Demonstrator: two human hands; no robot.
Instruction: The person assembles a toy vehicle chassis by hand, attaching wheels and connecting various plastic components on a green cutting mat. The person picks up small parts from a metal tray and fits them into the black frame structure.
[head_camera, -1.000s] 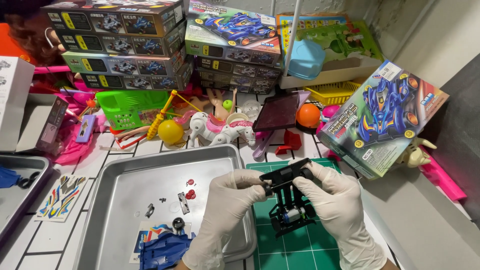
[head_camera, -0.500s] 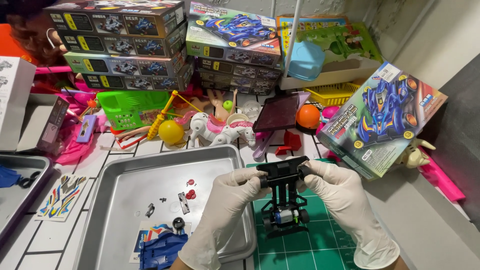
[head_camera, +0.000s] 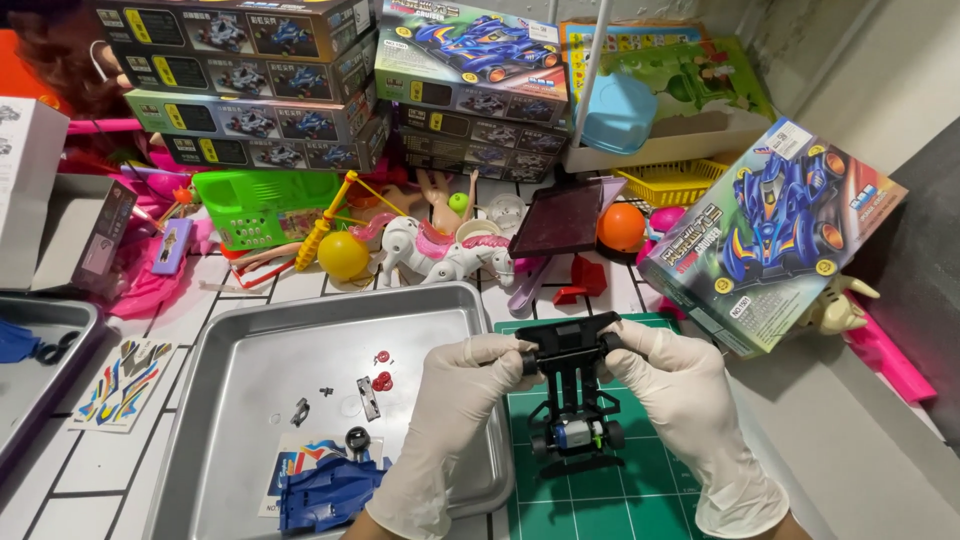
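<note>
Two gloved hands, one toy car chassis (head_camera: 572, 395).
We pinch its front end, left hand (head_camera: 455, 420) and right hand (head_camera: 690, 410) each with a closed grip, above the green cutting mat (head_camera: 600, 500) beside the metal tray (head_camera: 250, 400).

You've got thin whitish latex-type gloves on both hands, left hand (head_camera: 455, 420) & right hand (head_camera: 690, 400). Gloves wrinkle at knuckles, cuffs run past wrists; no sleeves visible.

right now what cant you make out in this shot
Head view:
- Front wheels of the black toy car chassis: covered by the left hand and right hand.
- Blue car body: cut off by the bottom edge.
- Small parts in the metal tray: too small to identify.
</note>
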